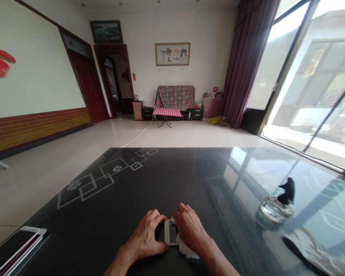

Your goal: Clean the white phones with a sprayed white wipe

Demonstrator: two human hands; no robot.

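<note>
On the dark counter (pixel 117 199), between both hands, lies a white phone (pixel 167 232); the left hand's (pixel 146 234) grip spans its ends with thumb and fingers, probably to steady it. The right hand's (pixel 191 230) grip is closed on a white cloth (pixel 186 248), seemingly bunched to bear on the screen. Stacked phones (pixel 18 245) at left and a pale cloth (pixel 310 245) at right perhaps sit aside to spare elbow room; farther off stands a glass vessel (pixel 276 210).

Small white rectangular smartphone (pixel 167 232) with a dark glass screen, face up, its right part hidden, crumpled white cloth or tissue (pixel 187 250) with a ragged edge, bunched at the smartphone's right side, spreading beyond its near edge
</note>
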